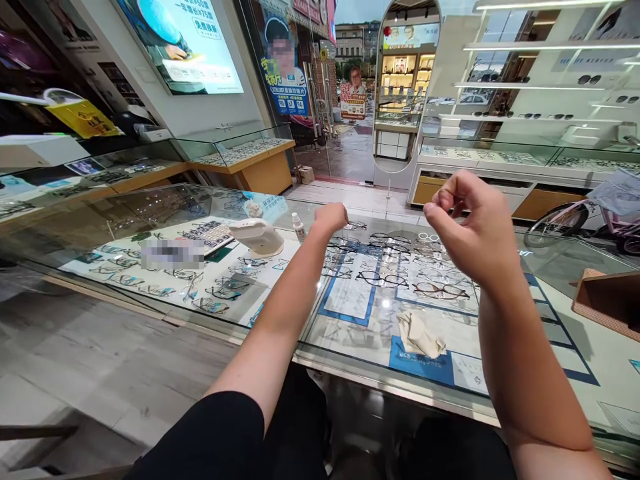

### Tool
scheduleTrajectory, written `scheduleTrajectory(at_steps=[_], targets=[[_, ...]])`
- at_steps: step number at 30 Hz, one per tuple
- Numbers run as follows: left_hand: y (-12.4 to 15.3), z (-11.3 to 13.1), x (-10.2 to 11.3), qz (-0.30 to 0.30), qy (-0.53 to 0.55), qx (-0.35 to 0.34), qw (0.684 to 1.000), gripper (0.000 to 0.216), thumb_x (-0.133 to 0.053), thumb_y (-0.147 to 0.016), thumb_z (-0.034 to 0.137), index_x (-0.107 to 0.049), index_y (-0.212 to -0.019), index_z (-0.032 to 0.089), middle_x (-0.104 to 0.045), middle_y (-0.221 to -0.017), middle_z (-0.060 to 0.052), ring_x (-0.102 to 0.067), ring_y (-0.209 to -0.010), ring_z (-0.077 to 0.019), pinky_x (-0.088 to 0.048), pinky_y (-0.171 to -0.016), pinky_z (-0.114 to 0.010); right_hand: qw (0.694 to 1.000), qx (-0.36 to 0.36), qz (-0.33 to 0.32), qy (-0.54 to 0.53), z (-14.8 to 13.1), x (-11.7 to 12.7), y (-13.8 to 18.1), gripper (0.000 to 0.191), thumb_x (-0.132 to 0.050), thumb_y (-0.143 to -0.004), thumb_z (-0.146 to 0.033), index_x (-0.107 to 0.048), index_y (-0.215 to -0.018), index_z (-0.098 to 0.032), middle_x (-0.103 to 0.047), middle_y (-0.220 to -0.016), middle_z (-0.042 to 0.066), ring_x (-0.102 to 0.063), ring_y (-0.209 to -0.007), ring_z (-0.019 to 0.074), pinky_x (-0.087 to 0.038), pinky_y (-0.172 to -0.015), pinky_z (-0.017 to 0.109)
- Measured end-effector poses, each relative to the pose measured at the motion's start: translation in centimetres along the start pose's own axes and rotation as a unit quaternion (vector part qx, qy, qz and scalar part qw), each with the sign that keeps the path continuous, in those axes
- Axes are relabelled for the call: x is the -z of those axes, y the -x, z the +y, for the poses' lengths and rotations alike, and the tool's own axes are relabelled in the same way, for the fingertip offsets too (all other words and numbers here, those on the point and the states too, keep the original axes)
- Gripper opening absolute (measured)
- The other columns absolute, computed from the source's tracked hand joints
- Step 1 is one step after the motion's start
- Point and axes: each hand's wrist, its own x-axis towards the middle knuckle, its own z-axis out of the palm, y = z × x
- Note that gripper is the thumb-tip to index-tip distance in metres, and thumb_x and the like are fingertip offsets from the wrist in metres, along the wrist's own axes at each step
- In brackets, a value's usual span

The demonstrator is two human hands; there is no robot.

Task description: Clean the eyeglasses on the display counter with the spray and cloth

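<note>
My left hand reaches to the far part of the glass display counter, its fingers closed. At its fingertips is a pair of eyeglasses, the grip partly hidden by the hand. Raised above the counter's right part, my right hand has its fingers curled in towards the thumb, and nothing shows in them. Between my arms lie rows of eyeglasses, among them a black pair and a brown pair. A crumpled beige cloth rests nearer to me, partly over a blue card.
Left of my left arm stand a white bottle and a cream-coloured device. More eyeglasses fill the counter's left side. A brown wooden box sits at the right edge. Behind the counter is an oval mirror; a pink bicycle stands at right.
</note>
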Motion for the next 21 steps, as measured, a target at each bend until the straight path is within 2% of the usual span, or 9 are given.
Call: scheduleTrajectory(at_steps=[2, 5, 7, 9, 12, 14, 16, 18, 21], targets=[[1.7, 1.1, 1.9, 0.035, 0.017, -0.032, 0.999, 0.02, -0.08, -0.083, 0.024, -0.087, -0.101, 0.022, -0.081, -0.106, -0.013, -0.07, -0.101, -0.0279, -0.049, -0.085, -0.033, 1.0, 0.001, -0.003, 0.008, -0.3, -0.1, 0.1, 0.018, -0.064, -0.087, -0.021, -0.049, -0.077, -0.025, -0.06, -0.075, 0.0, -0.05, -0.068, 0.0165, -0.041, -0.067, 0.034], [5.3, 3.2, 4.7, 0.115, 0.144, -0.158, 0.97, 0.017, -0.079, -0.084, 0.036, -0.087, -0.093, 0.024, -0.072, -0.079, -0.006, -0.059, -0.073, -0.0199, -0.039, -0.069, -0.033, 1.0, 0.007, -0.009, 0.028, -1.6, 0.4, 0.6, 0.017, -0.062, -0.089, -0.023, -0.049, -0.077, -0.025, -0.058, -0.073, 0.0, -0.049, -0.068, 0.0168, -0.039, -0.066, 0.033], [7.9, 4.6, 5.9, 0.112, 0.262, -0.224, 0.932, 0.023, -0.078, -0.084, 0.043, -0.087, -0.093, 0.023, -0.058, -0.062, -0.001, -0.045, -0.06, -0.0146, -0.03, -0.062, -0.031, 0.999, 0.021, -0.006, 0.039, -3.1, 1.3, 1.1, 0.019, -0.062, -0.091, -0.025, -0.049, -0.077, -0.025, -0.056, -0.071, 0.0, -0.048, -0.066, 0.0168, -0.039, -0.065, 0.033], [10.0, 5.9, 6.2, 0.082, 0.369, -0.259, 0.889, 0.03, -0.08, -0.082, 0.05, -0.086, -0.092, 0.022, -0.047, -0.056, 0.003, -0.035, -0.056, -0.0118, -0.024, -0.06, -0.03, 0.998, 0.045, 0.01, 0.042, -4.9, 2.3, 1.7, 0.023, -0.063, -0.093, -0.028, -0.048, -0.075, -0.025, -0.055, -0.069, 0.0, -0.048, -0.066, 0.0167, -0.039, -0.065, 0.033], [11.8, 7.3, 4.6, 0.053, 0.511, -0.26, 0.817, 0.037, -0.087, -0.074, 0.053, -0.084, -0.088, 0.019, -0.056, -0.063, 0.002, -0.038, -0.059, -0.0105, -0.027, -0.06, -0.028, 0.997, 0.057, 0.035, 0.033, -5.9, 3.3, 2.4, 0.032, -0.064, -0.096, -0.034, -0.048, -0.071, -0.024, -0.053, -0.065, -0.001, -0.046, -0.063, 0.0159, -0.037, -0.064, 0.032], [12.1, 8.0, 2.5, 0.048, 0.593, -0.23, 0.771, 0.039, -0.089, -0.071, 0.054, -0.082, -0.086, 0.019, -0.062, -0.07, 0.001, -0.043, -0.063, -0.0102, -0.031, -0.061, -0.026, 0.999, 0.029, 0.03, 0.028, -4.7, 3.0, 2.8, 0.035, -0.062, -0.099, -0.039, -0.051, -0.069, -0.024, -0.052, -0.063, -0.002, -0.045, -0.06, 0.0153, -0.034, -0.062, 0.032], [12.1, 8.5, 0.2, 0.061, 0.647, -0.212, 0.73, 0.038, -0.09, -0.07, 0.052, -0.08, -0.083, 0.018, -0.065, -0.075, 0.0, -0.048, -0.068, -0.0104, -0.037, -0.066, -0.025, 0.999, -0.02, 0.02, 0.026, -2.1, 1.7, 3.5, 0.037, -0.061, -0.1, -0.044, -0.055, -0.07, -0.023, -0.052, -0.061, -0.002, -0.045, -0.059, 0.015, -0.034, -0.062, 0.032], [12.0, 8.8, -2.2, 0.086, 0.674, -0.211, 0.703, 0.035, -0.09, -0.071, 0.049, -0.078, -0.081, 0.017, -0.067, -0.077, 0.0, -0.053, -0.073, -0.0111, -0.043, -0.074, -0.025, 0.998, -0.065, 0.011, 0.024, 1.0, 0.0, 4.6, 0.034, -0.063, -0.099, -0.047, -0.065, -0.076, -0.022, -0.053, -0.061, -0.003, -0.046, -0.059, 0.015, -0.033, -0.062, 0.031], [11.9, 9.1, -4.9, 0.124, 0.682, -0.206, 0.691, 0.033, -0.088, -0.074, 0.048, -0.076, -0.082, 0.018, -0.069, -0.088, -0.002, -0.06, -0.084, -0.0126, -0.048, -0.083, -0.026, 0.991, -0.127, 0.05, 0.015, 5.0, -2.6, 6.7, 0.033, -0.064, -0.098, -0.05, -0.075, -0.09, -0.02, -0.052, -0.061, -0.004, -0.048, -0.06, 0.0158, -0.036, -0.065, 0.031]])
